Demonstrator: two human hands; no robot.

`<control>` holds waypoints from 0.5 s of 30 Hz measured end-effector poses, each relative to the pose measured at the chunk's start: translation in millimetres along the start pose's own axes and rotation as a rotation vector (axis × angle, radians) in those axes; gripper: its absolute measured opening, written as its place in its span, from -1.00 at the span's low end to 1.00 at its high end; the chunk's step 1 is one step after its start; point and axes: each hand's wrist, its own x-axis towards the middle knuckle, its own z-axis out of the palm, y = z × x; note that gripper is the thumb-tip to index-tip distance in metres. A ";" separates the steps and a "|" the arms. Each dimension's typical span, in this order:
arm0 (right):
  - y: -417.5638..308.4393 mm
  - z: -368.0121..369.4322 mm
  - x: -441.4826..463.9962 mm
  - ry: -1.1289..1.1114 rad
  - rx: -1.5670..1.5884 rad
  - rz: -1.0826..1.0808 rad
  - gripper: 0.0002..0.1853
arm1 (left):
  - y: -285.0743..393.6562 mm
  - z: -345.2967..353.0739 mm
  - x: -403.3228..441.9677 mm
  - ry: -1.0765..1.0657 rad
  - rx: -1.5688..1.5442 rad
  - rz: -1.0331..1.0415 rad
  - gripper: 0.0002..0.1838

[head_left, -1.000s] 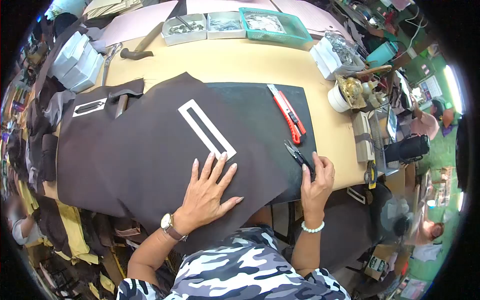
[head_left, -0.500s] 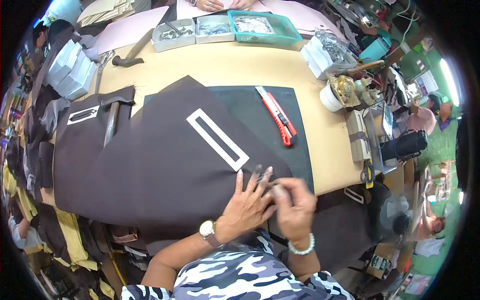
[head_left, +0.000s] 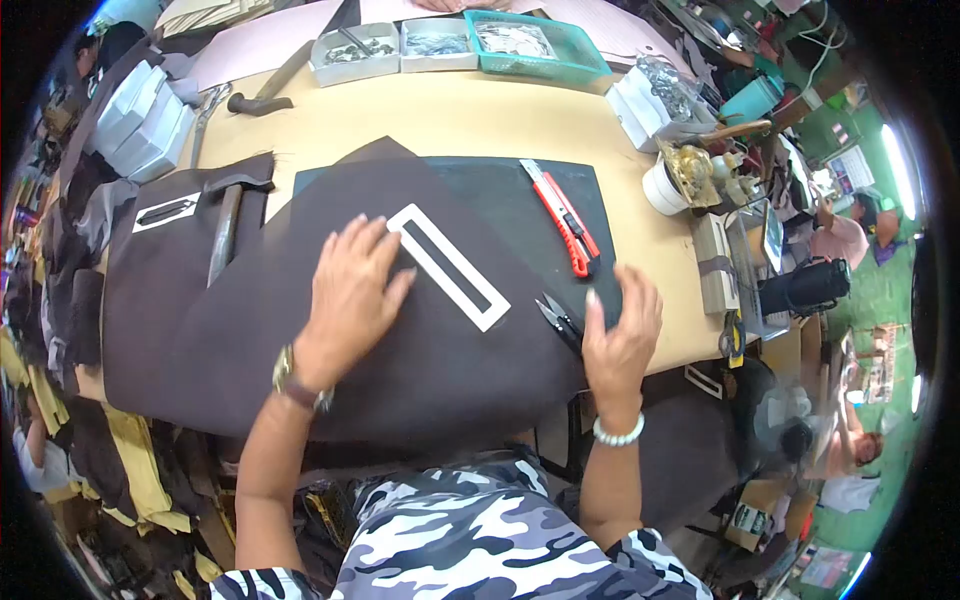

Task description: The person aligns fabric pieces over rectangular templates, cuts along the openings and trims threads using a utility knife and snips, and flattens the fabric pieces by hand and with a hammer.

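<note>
A large dark brown fabric piece (head_left: 290, 330) covers much of a dark cutting mat (head_left: 460, 180). Slanting across the fabric is a white rectangular frame (head_left: 470, 297) with a long slot. My left hand (head_left: 350, 295) rests on the fabric, fingers loosely apart, its fingertips by the frame's upper end. Thread snips (head_left: 558, 318) lie at the fabric's right side, blades pointing up and left. Beside their handles is my right hand (head_left: 622, 335), thumb and fingers apart; nothing shows between them. A red utility knife (head_left: 565, 225) lies on the mat above that hand.
At left, another brown piece carries a white slotted frame (head_left: 160, 213) and a tool handle (head_left: 225, 235). A hammer (head_left: 258, 104) and scissors (head_left: 207, 120) lie beyond. Small-parts boxes (head_left: 355, 68) and a teal basket (head_left: 585, 66) line the back. A co-worker's hands (head_left: 445, 5) show at the top.
My left hand has moved up and left to the frame's upper end. My right hand has shifted right and opened; the snips now lie in sight beside it.
</note>
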 end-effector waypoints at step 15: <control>-39.4 30.4 37.6 -0.434 0.542 0.008 -0.60 | -28.5 30.8 16.3 0.056 -0.421 -0.148 -0.37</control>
